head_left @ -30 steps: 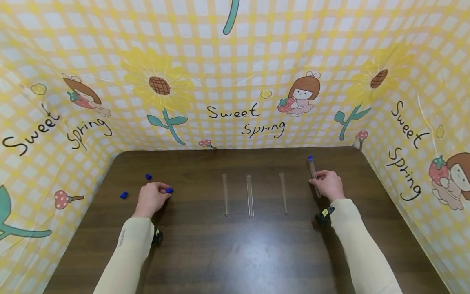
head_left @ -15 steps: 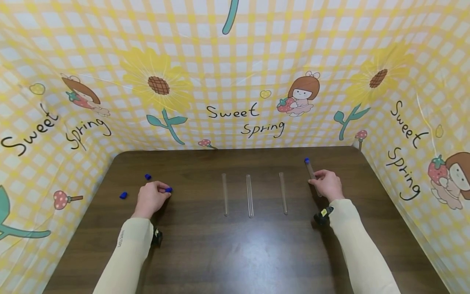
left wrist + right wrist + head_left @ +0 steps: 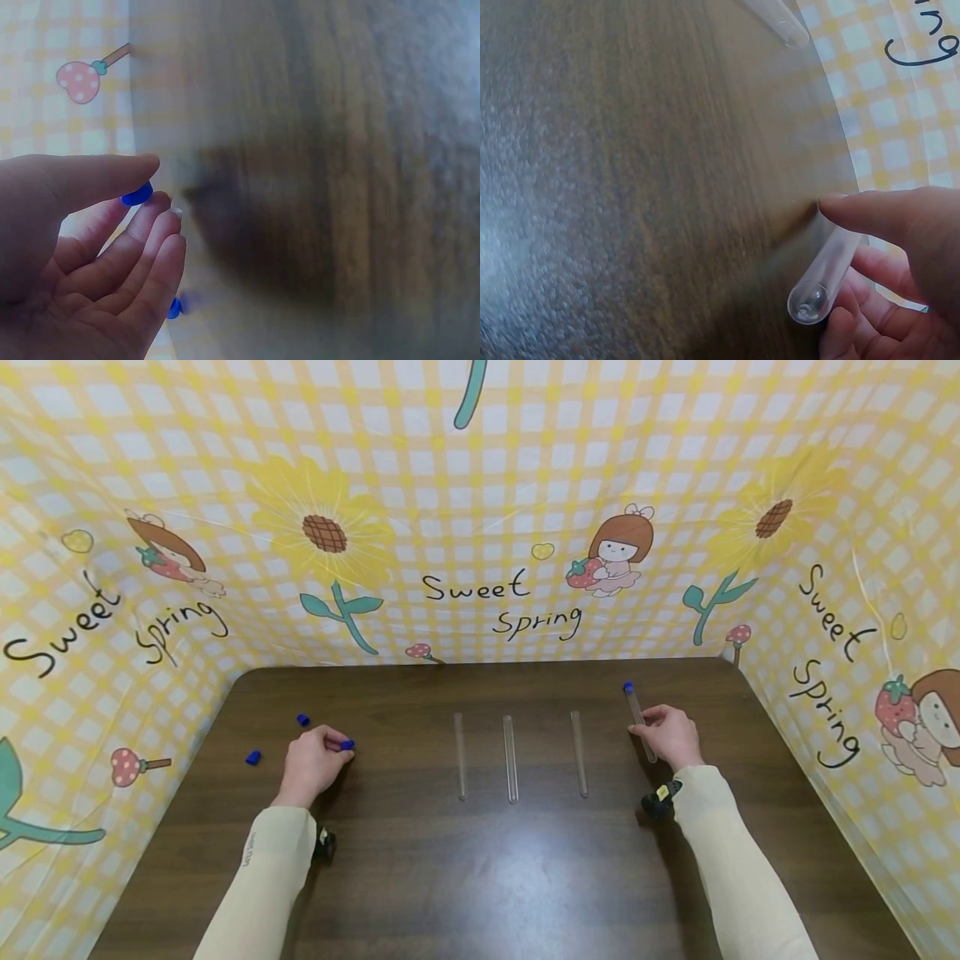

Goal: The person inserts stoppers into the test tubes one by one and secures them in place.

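My left hand (image 3: 313,763) pinches a small blue cap (image 3: 137,195) between thumb and fingertips at the left of the table. Two more blue caps lie by it, one beyond the hand (image 3: 303,720) and another cap (image 3: 253,758) to its left. On the right, my right hand (image 3: 670,737) holds a clear test tube (image 3: 636,710) between thumb and fingers. A blue cap (image 3: 628,687) sits on that tube's far end, while its rounded near end (image 3: 810,304) points toward me in the right wrist view.
Three uncapped clear tubes lie side by side between the hands: a left tube (image 3: 461,758), a middle tube (image 3: 511,760) and a right tube (image 3: 579,755). A yellow checked cloth (image 3: 480,510) walls the brown table (image 3: 450,877) at the back and sides.
The capped end of the tube in my right hand has swung slightly left. My left hand, with its cap, has shifted a little right and away from me.
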A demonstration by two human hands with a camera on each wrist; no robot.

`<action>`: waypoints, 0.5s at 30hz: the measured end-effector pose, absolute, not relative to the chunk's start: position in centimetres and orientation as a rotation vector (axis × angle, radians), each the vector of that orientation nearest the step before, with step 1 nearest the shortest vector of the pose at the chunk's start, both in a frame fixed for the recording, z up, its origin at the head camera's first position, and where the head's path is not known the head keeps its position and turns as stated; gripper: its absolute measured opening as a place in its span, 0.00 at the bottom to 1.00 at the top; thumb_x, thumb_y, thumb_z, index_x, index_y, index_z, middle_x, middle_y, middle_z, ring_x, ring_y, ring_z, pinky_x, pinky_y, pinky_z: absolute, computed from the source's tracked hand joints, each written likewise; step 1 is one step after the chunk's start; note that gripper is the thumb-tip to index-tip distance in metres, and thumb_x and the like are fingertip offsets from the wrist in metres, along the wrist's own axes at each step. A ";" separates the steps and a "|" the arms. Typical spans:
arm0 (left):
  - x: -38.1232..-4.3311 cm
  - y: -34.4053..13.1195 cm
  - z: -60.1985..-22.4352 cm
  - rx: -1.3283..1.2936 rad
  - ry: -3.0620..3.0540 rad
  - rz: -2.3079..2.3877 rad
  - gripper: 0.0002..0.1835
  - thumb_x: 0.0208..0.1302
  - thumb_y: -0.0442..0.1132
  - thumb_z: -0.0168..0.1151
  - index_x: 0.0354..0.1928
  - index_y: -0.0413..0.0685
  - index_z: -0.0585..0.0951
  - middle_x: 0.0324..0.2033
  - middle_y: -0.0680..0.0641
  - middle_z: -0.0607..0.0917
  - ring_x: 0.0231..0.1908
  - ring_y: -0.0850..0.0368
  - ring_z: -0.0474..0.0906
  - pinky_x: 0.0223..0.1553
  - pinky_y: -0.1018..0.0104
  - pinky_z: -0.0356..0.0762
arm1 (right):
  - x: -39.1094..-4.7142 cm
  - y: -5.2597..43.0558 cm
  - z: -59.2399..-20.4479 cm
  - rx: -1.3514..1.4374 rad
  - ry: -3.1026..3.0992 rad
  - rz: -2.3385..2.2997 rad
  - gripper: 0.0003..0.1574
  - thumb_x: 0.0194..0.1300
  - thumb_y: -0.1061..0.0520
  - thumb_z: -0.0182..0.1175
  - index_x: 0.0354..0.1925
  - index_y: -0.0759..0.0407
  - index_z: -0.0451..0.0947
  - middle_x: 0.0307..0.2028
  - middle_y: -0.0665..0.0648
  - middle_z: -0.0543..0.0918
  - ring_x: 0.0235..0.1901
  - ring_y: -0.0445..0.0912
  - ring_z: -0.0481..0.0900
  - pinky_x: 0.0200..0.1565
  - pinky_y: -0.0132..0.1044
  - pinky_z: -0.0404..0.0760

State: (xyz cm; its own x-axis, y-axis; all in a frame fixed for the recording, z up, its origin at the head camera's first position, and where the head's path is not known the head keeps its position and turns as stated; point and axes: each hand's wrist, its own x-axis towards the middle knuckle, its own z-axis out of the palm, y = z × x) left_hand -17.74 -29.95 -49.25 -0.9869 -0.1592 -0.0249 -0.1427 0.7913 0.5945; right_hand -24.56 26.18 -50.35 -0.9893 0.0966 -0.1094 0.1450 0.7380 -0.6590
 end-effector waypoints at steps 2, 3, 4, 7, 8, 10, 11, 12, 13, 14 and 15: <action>-17.7 -29.8 -49.1 0.239 -2.932 -0.980 0.09 0.64 0.34 0.70 0.42 0.36 0.83 0.35 0.40 0.86 0.37 0.43 0.83 0.42 0.46 0.81 | -24.5 26.2 -50.3 0.205 2.862 -1.102 0.28 0.68 0.50 0.68 0.56 0.70 0.78 0.35 0.62 0.83 0.29 0.51 0.79 0.31 0.43 0.77; -17.7 -29.7 -49.1 0.236 -2.925 -0.985 0.09 0.64 0.34 0.70 0.42 0.36 0.83 0.35 0.40 0.86 0.37 0.43 0.84 0.42 0.46 0.81 | -24.4 26.2 -50.2 0.210 2.859 -1.107 0.29 0.68 0.50 0.68 0.56 0.70 0.78 0.35 0.62 0.83 0.29 0.51 0.79 0.31 0.43 0.77; -17.7 -29.7 -49.0 0.234 -2.918 -0.991 0.09 0.64 0.34 0.70 0.42 0.36 0.82 0.35 0.40 0.86 0.37 0.44 0.84 0.41 0.46 0.81 | -24.4 26.2 -50.2 0.217 2.857 -1.112 0.29 0.68 0.49 0.68 0.56 0.70 0.77 0.35 0.62 0.82 0.29 0.51 0.79 0.31 0.44 0.77; -17.7 -29.4 -48.8 0.227 -2.905 -1.003 0.09 0.64 0.34 0.70 0.42 0.36 0.82 0.35 0.40 0.86 0.37 0.44 0.84 0.41 0.47 0.81 | -24.3 26.2 -50.1 0.237 2.848 -1.125 0.31 0.68 0.48 0.68 0.57 0.70 0.76 0.36 0.63 0.82 0.30 0.52 0.79 0.32 0.44 0.76; -17.7 -29.4 -48.7 0.229 -2.902 -1.008 0.09 0.64 0.34 0.70 0.42 0.36 0.82 0.35 0.40 0.86 0.37 0.44 0.84 0.42 0.47 0.81 | -24.2 26.3 -50.0 0.240 2.848 -1.126 0.31 0.68 0.48 0.68 0.58 0.70 0.76 0.37 0.63 0.82 0.30 0.52 0.79 0.32 0.44 0.76; -17.8 -29.3 -48.7 0.227 -2.898 -1.013 0.09 0.64 0.33 0.70 0.42 0.36 0.82 0.35 0.40 0.86 0.37 0.44 0.85 0.42 0.47 0.81 | -24.2 26.4 -50.0 0.242 2.845 -1.131 0.32 0.68 0.48 0.68 0.58 0.71 0.76 0.37 0.63 0.82 0.30 0.52 0.79 0.32 0.43 0.76; -17.8 -29.3 -48.7 0.225 -2.897 -1.017 0.09 0.64 0.33 0.70 0.42 0.35 0.82 0.35 0.40 0.86 0.37 0.44 0.85 0.42 0.47 0.81 | -24.2 26.4 -50.1 0.241 2.845 -1.133 0.32 0.68 0.48 0.67 0.58 0.71 0.76 0.37 0.63 0.82 0.31 0.52 0.79 0.32 0.43 0.76; -17.8 -29.3 -48.7 0.223 -2.897 -1.020 0.09 0.64 0.33 0.70 0.42 0.35 0.82 0.35 0.40 0.86 0.37 0.44 0.85 0.42 0.47 0.81 | -24.2 26.5 -50.1 0.241 2.844 -1.136 0.32 0.68 0.48 0.67 0.58 0.71 0.75 0.37 0.64 0.82 0.31 0.53 0.79 0.32 0.43 0.76; -17.8 -29.3 -48.7 0.221 -2.895 -1.024 0.09 0.64 0.33 0.70 0.42 0.35 0.82 0.35 0.40 0.86 0.37 0.44 0.85 0.42 0.47 0.81 | -24.1 26.6 -50.1 0.242 2.845 -1.136 0.32 0.68 0.48 0.67 0.58 0.71 0.75 0.37 0.64 0.82 0.31 0.53 0.79 0.32 0.43 0.76; -17.8 -29.2 -48.8 0.220 -2.895 -1.030 0.09 0.64 0.33 0.70 0.42 0.35 0.82 0.35 0.40 0.86 0.37 0.44 0.85 0.42 0.47 0.81 | -24.1 26.6 -50.1 0.242 2.846 -1.139 0.32 0.68 0.48 0.67 0.58 0.71 0.76 0.38 0.64 0.82 0.31 0.53 0.79 0.32 0.43 0.76; -17.8 -29.2 -48.8 0.218 -2.893 -1.031 0.09 0.64 0.33 0.70 0.42 0.35 0.82 0.35 0.40 0.86 0.37 0.44 0.85 0.42 0.47 0.81 | -24.1 26.6 -50.2 0.244 2.848 -1.142 0.32 0.68 0.48 0.68 0.58 0.71 0.76 0.38 0.64 0.82 0.31 0.53 0.79 0.32 0.43 0.76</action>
